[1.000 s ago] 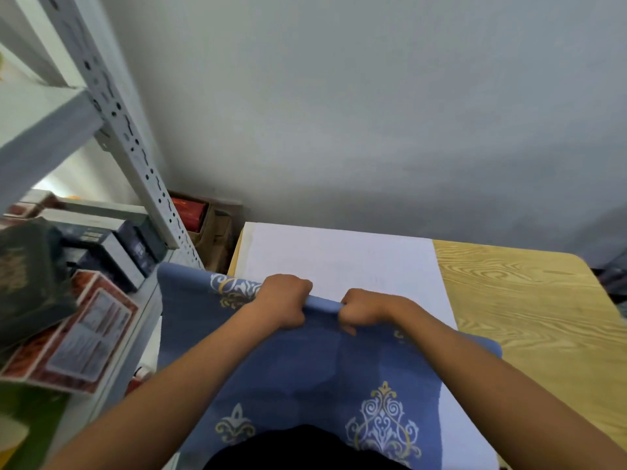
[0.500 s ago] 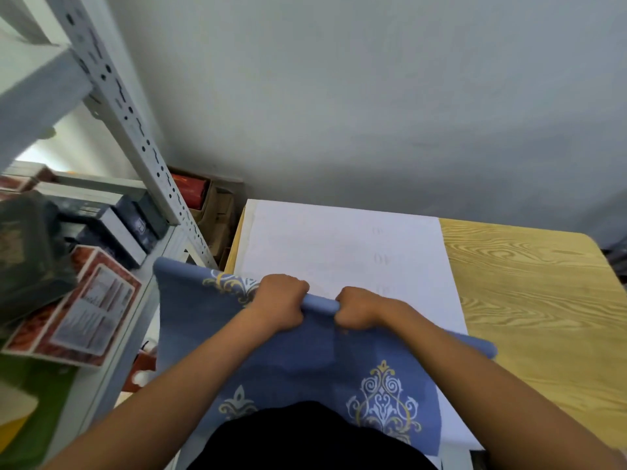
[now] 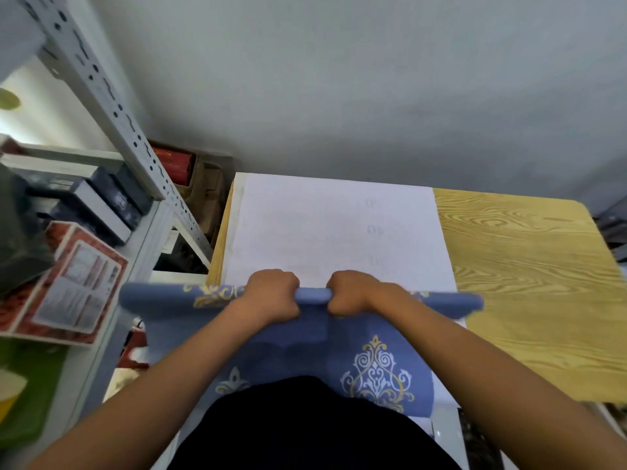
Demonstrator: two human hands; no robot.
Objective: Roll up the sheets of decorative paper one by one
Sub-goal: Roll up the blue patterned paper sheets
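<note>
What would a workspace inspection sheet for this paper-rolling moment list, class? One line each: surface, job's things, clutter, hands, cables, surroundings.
Surface: wooden table, wood grain bare on its right side.
Job's things: blue decorative paper, far edge rolled into a tube; white sheet flat beneath it.
Clutter: printed boxes on the metal shelf to the left.
Hands: left hand and right hand both grip the roll, close together.
Cables: nothing seen.
Surroundings: grey wall behind the table.
</note>
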